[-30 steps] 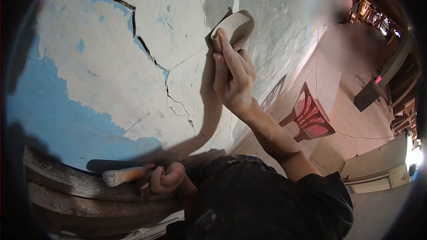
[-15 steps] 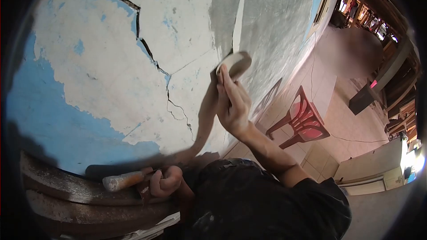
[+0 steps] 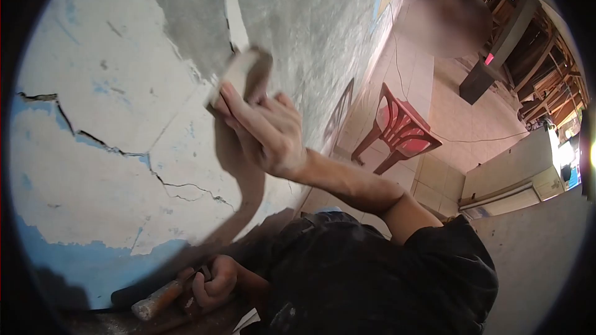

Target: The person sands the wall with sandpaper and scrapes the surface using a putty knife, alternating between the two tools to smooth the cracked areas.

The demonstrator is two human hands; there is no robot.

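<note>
My right hand (image 3: 267, 127) is closed on a pale, curved band that looks like a roll of tape (image 3: 231, 73), held close against the wall (image 3: 99, 167). A narrow white strip (image 3: 233, 3) runs down the wall's grey patch to this roll, with a dark crack line beside it. Lower left, my left hand (image 3: 216, 280) grips a tool with an orange-brown handle (image 3: 158, 298) whose end is crusted white. What the tool's other end is, I cannot make out. A jagged dark crack (image 3: 99, 141) crosses the peeling white and blue paint left of my right hand.
A red plastic chair (image 3: 400, 127) stands on the tiled floor to the right. Behind it are a dark box (image 3: 477, 80) at a post and a thin cable on the floor. A pale low wall (image 3: 506, 174) is at right. Brown ledges (image 3: 99, 322) lie below my left hand.
The view has shifted, so wall, chair and both hands sit further left in it. My right hand stays near the strip's lower end with the roll, tilted differently. My left hand keeps the tool.
</note>
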